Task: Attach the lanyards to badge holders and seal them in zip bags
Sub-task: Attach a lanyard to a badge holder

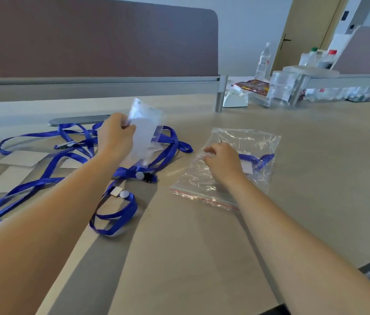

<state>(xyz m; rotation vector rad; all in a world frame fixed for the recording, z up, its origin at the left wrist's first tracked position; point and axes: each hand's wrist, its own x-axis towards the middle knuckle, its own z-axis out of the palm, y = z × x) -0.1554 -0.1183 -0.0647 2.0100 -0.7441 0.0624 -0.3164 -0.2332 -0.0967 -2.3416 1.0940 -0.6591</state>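
My left hand (116, 133) grips a clear badge holder (144, 130) with a white card inside and holds it tilted above the table. Under it lies a tangle of blue lanyards (65, 160) with white and black clips. To the right, a clear zip bag (229, 169) with a red seal line lies flat, with a blue lanyard and a badge inside. My right hand (222, 161) rests on top of this bag, fingers curled and pressing the plastic.
Flat white badge holders (20, 159) lie at the left under the lanyards. A brown desk divider (93, 39) stands behind. At the back right are a water bottle (263, 60), a clear plastic container (281, 87) and a snack packet (251, 86). The table edge runs at the bottom right.
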